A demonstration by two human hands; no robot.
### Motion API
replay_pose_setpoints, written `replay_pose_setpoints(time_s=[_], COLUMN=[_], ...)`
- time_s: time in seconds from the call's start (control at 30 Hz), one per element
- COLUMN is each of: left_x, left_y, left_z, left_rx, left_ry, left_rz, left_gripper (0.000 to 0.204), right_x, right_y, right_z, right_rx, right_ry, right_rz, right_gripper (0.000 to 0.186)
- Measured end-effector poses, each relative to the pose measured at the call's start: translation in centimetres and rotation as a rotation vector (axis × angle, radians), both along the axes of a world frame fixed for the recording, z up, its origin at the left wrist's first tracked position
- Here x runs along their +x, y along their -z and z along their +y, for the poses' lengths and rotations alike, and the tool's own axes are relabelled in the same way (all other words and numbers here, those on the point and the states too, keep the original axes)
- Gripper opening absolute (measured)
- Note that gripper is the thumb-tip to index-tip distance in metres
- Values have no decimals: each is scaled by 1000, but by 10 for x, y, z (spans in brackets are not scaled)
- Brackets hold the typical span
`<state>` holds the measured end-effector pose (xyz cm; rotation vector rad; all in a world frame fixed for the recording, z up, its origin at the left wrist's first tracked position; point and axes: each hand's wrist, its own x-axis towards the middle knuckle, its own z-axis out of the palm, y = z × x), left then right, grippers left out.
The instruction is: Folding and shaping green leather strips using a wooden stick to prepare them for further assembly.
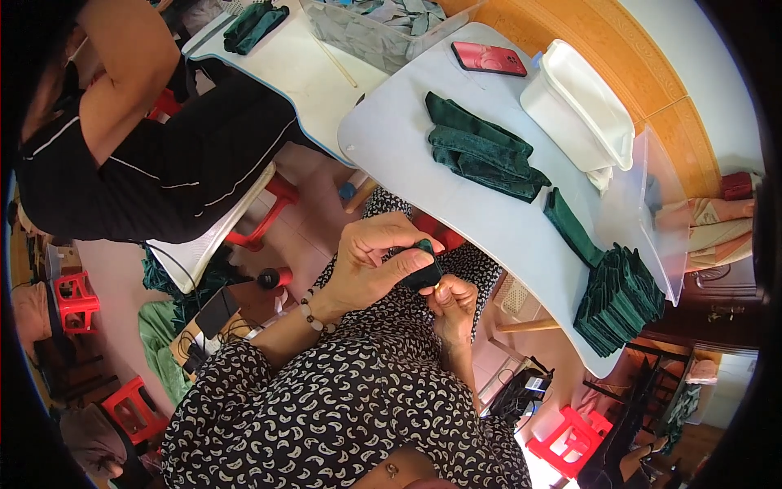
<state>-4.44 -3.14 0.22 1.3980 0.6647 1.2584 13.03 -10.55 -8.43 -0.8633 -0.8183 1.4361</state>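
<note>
My left hand (371, 262) and my right hand (453, 303) meet over my lap, both closed on a small dark green fabric piece (423, 273). The left thumb and fingers pinch its top, and the right fingers hold it from below. A bead bracelet (314, 316) circles my left wrist. Just beyond my hands stands a white table (391, 138) with a loose pile of dark green fabric pieces (481, 151), a single folded piece (570, 228), and a neat stack of folded ones (619, 297) at its right end.
A red phone (489, 59) and a white lidded box (580, 104) lie on the table's far side, by a clear plastic bin (656, 204). Another person in black (147, 163) sits at the left at a second table. Red stools (77, 300) stand on the floor.
</note>
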Motion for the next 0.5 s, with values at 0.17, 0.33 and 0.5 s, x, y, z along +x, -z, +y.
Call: replay_pose_setpoints(time_s=[0.17,0.33,0.5], left_x=[-4,9,11], left_y=[-6,6,2], left_z=[0,7,-5], left_rx=[-64,114,91], left_ry=[-15,-300,-283], left_rz=[53,103,-52], left_gripper=[17,24,30], right_x=[-1,-2,-2], right_y=[-13,-14,-8], right_z=[0,2,2], right_rx=[31,131,261], right_ry=[59,270,439], right_rz=[-173,-419,-700], right_gripper=[29,22,17])
